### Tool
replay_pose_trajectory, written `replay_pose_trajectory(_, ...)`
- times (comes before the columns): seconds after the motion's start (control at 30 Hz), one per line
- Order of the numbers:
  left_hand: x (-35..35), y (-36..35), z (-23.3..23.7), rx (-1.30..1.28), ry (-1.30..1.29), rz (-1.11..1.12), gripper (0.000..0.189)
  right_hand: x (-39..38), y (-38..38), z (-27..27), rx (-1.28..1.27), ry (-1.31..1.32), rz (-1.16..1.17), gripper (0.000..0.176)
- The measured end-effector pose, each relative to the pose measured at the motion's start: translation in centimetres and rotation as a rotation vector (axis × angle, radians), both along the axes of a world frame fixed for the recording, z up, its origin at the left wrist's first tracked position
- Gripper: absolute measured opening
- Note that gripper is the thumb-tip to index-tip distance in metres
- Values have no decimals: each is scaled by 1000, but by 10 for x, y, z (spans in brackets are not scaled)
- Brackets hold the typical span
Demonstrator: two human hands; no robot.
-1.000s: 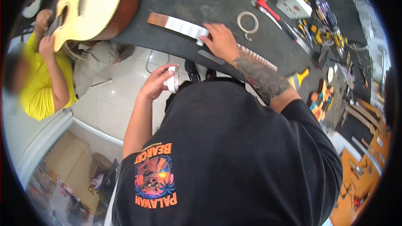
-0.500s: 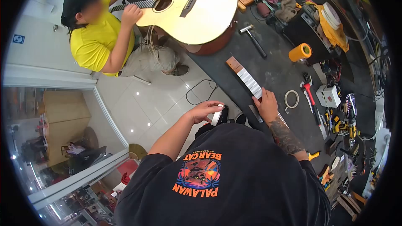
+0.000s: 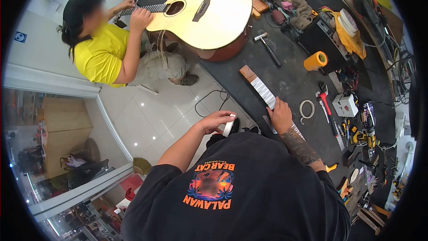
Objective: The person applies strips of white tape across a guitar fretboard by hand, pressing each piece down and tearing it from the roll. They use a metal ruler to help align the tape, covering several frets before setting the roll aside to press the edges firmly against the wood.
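Observation:
My left hand (image 3: 216, 122) is closed on a roll of white tape (image 3: 228, 125), held on edge off the front of the bench. My right hand (image 3: 281, 115) lies over a guitar fretboard (image 3: 263, 91), with its fingers stretched out along the surface. Pale strips cover much of the fretboard, while its far end shows bare brown wood. The part under my palm is hidden, and more of it shows beside my wrist. A flat metal strip (image 3: 269, 124) rests by the bench edge, left of my right hand.
A pale ring (image 3: 306, 109), a hammer (image 3: 267, 49), a yellow tape roll (image 3: 315, 61) and a red-handled tool (image 3: 327, 107) lie on the dark bench (image 3: 285, 76). Across the corner, a person in a yellow shirt (image 3: 100, 56) handles an acoustic guitar (image 3: 223, 15). A cable (image 3: 209, 100) trails on the floor.
The view has shifted slightly. The other person's far hand has come down to the guitar neck. My left hand still has the tape roll, and my right hand stays over the fretboard.

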State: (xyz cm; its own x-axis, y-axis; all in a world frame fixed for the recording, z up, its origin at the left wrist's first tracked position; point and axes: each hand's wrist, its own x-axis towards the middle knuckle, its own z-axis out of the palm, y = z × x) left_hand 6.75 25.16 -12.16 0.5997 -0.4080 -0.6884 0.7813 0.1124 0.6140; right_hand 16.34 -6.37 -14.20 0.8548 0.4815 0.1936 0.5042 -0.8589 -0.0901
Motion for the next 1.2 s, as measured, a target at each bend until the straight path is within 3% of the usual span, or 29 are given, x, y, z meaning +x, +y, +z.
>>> replay_pose_trajectory(0.4, -18, -5, 24, 82, -9, 45, 56, -2, 2, 2, 6, 72, -23, 68)
replay_pose_trajectory(0.7, -60, -42, 38, 146, 24, 217, 58, -6, -4, 18, 143, 89, 3, 65)
replay_pose_trajectory(1.0, -122, -76, 49, 215, 104, 369, 53, -4, -7, 1, 3, 57, -23, 65)
replay_pose_trajectory(1.2, -121, -83, 56, 166, 109, 412, 50, -1, -5, -1, -16, 22, -18, 63)
